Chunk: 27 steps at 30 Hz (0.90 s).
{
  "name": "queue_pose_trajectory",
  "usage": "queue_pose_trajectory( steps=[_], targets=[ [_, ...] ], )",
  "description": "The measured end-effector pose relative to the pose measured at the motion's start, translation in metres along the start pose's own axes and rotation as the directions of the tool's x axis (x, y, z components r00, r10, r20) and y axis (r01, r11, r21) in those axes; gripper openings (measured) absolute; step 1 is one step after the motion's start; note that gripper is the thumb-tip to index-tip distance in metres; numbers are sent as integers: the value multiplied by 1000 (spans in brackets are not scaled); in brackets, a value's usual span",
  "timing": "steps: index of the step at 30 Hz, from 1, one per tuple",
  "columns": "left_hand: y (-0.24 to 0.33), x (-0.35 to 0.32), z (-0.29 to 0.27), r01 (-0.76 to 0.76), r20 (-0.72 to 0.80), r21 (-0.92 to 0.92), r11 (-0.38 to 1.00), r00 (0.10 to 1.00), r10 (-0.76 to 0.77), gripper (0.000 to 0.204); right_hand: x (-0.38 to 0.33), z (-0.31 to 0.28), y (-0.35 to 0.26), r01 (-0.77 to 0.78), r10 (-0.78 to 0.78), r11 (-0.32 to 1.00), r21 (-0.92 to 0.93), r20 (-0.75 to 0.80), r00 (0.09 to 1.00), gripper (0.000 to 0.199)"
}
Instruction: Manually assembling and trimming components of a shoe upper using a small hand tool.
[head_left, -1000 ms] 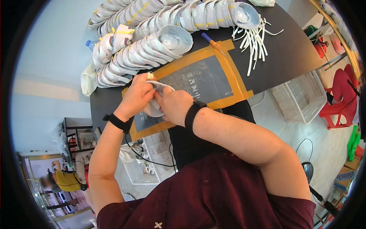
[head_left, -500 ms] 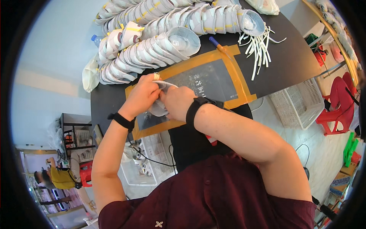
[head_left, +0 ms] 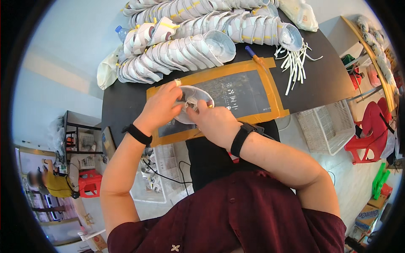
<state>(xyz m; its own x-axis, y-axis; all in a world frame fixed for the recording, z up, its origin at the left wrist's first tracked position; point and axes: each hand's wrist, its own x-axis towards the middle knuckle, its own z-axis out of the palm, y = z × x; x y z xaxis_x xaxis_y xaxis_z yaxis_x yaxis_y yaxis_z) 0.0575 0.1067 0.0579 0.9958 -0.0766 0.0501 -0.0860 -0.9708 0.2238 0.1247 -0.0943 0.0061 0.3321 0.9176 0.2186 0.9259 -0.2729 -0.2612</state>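
While my left grip [head_left: 164, 101] clasped the left rim of the cup-shaped grey piece [head_left: 196, 93] above the taped sheet [head_left: 249, 86] on the worktop [head_left: 312, 84], my right grip [head_left: 217, 122] reached into its opening; whether that one pinched anything I could not tell. In my judgement, the step called for a steady rim, light fingertip pressure and an unfolded edge. Of the containers, the white bag [head_left: 107, 75] hid its contents, the crate [head_left: 143, 194] below held loose pale pieces [head_left: 152, 179], and the right-hand basket [head_left: 316, 135] showed perforated walls.
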Motion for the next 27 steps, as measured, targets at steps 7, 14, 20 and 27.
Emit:
queue_pose_trajectory(
  steps=[7,14,20,27],
  targets=[
    [-9,-2,11,23,-10,-111,994,1000,-24,13,-8,3,0,14,-12,999,48,-41,999,45],
    [-12,-6,17,1,-46,-214,977,999,-11,11,-7,7,-6,20,-19,998,-56,8,1000,39],
    [-9,-3,21,180,49,-207,962,984,-173,14,-13,6,-10,-2,2,998,-62,7,1000,48],
    [-10,-9,15,61,10,-287,956,998,-60,15,-13,6,-8,8,-8,1000,1,25,1000,52]
  ],
)
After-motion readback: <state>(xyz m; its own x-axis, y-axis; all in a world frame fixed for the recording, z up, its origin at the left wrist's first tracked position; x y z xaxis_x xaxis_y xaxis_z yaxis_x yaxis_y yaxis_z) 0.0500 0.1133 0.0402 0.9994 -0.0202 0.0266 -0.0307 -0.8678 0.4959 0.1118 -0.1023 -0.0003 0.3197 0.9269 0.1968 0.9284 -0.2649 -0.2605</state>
